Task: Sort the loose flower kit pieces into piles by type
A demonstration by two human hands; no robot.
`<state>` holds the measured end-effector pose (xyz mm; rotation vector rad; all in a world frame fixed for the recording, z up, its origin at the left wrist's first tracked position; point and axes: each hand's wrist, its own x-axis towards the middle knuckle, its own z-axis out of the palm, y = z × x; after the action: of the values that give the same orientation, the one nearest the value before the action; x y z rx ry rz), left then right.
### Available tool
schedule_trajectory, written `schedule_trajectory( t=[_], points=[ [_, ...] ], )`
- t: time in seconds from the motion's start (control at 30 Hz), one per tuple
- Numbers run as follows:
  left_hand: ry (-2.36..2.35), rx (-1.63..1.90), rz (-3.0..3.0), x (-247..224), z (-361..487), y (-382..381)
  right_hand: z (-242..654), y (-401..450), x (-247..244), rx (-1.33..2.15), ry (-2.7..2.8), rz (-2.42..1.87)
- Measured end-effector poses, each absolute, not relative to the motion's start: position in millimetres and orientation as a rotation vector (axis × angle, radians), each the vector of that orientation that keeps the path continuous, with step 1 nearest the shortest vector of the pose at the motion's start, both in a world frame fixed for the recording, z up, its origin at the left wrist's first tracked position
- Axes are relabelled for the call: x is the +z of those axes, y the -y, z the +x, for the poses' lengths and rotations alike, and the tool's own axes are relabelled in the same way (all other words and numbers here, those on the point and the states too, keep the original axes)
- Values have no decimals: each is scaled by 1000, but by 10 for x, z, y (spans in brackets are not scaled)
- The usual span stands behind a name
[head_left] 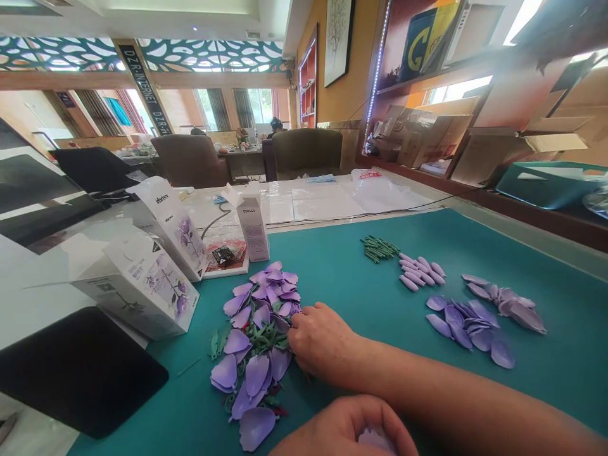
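A mixed pile of purple petals (pixel 257 373) and green leafy pieces (pixel 266 339) lies on the green mat. My right hand (pixel 320 339) reaches in from the right and touches the pile's right edge, its fingers bent and pressed together; what they pinch is hidden. At the bottom edge my left hand (pixel 344 427) is curled around pale purple pieces (pixel 375 438), partly cut off by the frame. Sorted groups lie to the right: green stems (pixel 380 249), narrow lilac pieces (pixel 422 272), purple petals (pixel 482 339) and paler petals (pixel 520 308).
Two printed boxes (pixel 140 288) and a slim white box (pixel 254 231) stand at the left and back. A black flat object (pixel 80 373) lies at the lower left. Beyond the green mat (pixel 327 253) are plastic sheets (pixel 380 190), chairs and shelves with cartons.
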<state>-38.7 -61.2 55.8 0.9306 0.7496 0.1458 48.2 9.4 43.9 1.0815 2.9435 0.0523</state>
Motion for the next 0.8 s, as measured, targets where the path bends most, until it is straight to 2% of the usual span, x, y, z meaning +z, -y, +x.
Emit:
schedule_trajectory(
  t=[0.2, 0.3, 0.4, 0.5, 0.63, 0.7, 0.8],
  points=[
    [-729, 166, 990, 494, -406, 613, 479, -66, 480, 57, -2936, 1091],
    [-742, 173, 985, 530, -406, 598, 501, -85, 558, -81, -2919, 1189],
    [-720, 198, 905, 545, -391, 592, 549, -157, 646, -499, -2897, 1333],
    [-664, 365, 806, 505, -366, 605, 615, -255, 722, -1129, -2814, 1466],
    [-732, 641, 646, 490, -363, 602, 724, -350, 823, -1874, -2725, 1391],
    [-800, 754, 510, 527, -380, 570, 792, -364, 892, -2082, -2723, 1275],
    [-878, 839, 359, 591, -405, 504, 901, -350, 1009, -2140, -2784, 1059]
  ],
)
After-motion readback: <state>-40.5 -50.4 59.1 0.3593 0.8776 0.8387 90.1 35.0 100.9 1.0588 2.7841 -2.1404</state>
